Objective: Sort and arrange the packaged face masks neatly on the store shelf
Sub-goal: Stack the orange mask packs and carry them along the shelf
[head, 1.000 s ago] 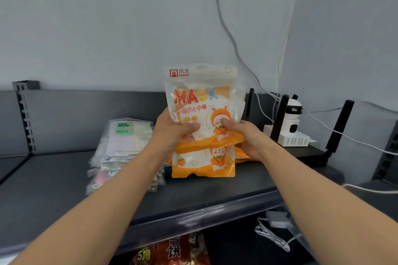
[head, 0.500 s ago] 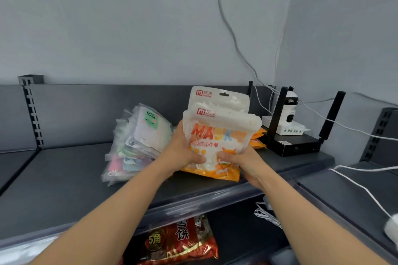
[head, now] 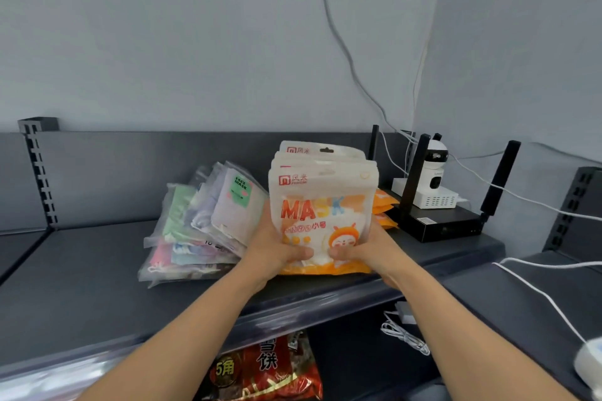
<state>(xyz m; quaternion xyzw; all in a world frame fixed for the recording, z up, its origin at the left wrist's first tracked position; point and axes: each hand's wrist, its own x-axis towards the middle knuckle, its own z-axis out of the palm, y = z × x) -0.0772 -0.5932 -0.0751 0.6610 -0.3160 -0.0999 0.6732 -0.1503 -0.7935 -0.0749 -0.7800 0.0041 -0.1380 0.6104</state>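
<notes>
A stack of white-and-orange "MASK" packs (head: pixel 322 205) stands upright on the dark grey shelf (head: pixel 84 277), bottom edges on the shelf. My left hand (head: pixel 273 249) grips the stack's lower left side and my right hand (head: pixel 365 249) grips its lower right, thumbs on the front pack. More orange packs (head: pixel 384 205) lie behind the stack to the right. A pile of clear-bagged face masks (head: pixel 208 225), one with a green "FACE MASK" label, leans just left of my left hand.
A black router with antennas (head: pixel 439 221) carries a small white camera (head: pixel 435 172) at the back right. White cables (head: pixel 537 286) run across the right shelf. Red snack bags (head: pixel 267 371) sit on the lower shelf. A slotted upright (head: pixel 37 169) stands at the far left.
The held packs came down from in front of me onto the shelf and now stand upright as one stack. Both hands slid to its lower sides.
</notes>
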